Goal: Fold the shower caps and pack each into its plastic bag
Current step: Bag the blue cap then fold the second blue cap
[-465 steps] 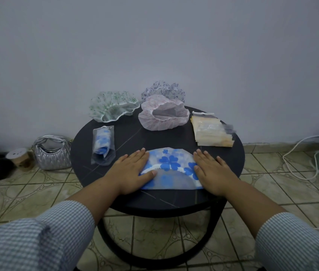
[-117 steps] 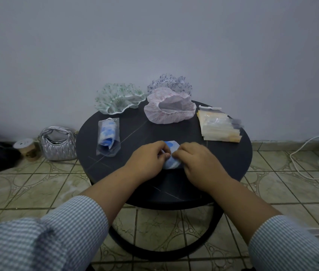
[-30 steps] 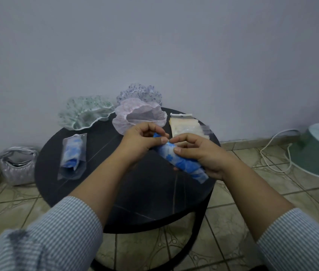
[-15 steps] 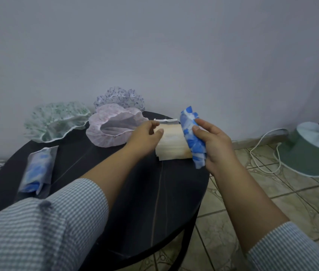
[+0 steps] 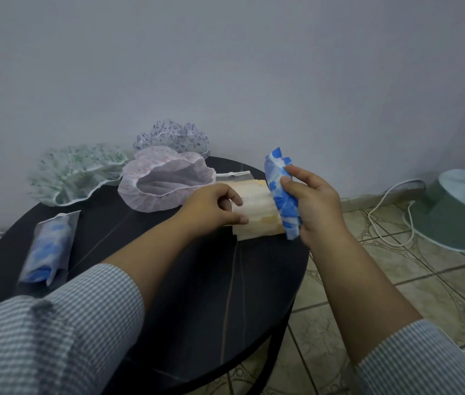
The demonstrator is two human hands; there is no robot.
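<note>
I am working over a round black tabletop (image 5: 225, 280) beside a pale wall, tiled floor below. My right hand (image 5: 314, 203) is curling its grip around the folded blue shower cap (image 5: 281, 195); my left hand (image 5: 214, 205) is pinching the stack of plastic bags (image 5: 257, 212). No readable writing.

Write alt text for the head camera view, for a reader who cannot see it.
A person's right hand holds up a rolled blue-flowered shower cap while the left hand pinches the top plastic bag of a stack on a round black table. One bagged blue cap lies at left; three unfolded caps sit at the back.
</note>
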